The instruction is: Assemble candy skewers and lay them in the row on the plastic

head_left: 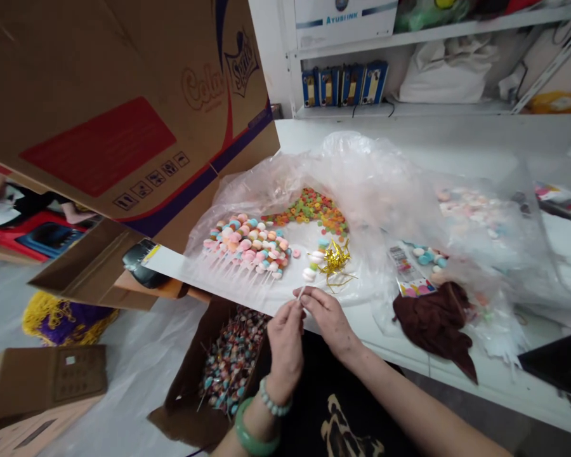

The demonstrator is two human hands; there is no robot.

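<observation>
Over the table's front edge, my left hand (287,333) pinches the thin white stick of a candy skewer (309,273). My right hand (330,320) meets it there, its fingertips closed on the same stick. Pale marshmallows and a green piece are threaded on the skewer, which points away from me. Gold twist ties (335,258) lie just right of it. To the left is a pile of finished-looking candy skewers (247,246), white sticks towards me. Behind, ring-shaped gummies (309,208) in orange, green and yellow spread over clear plastic.
A large cardboard box (124,95) stands at the left. Below the table edge, an open carton (181,406) holds many candy skewers. On the right are a brown cloth (435,327) and a plastic bag of marshmallows (476,212). Shelves (419,111) line the back.
</observation>
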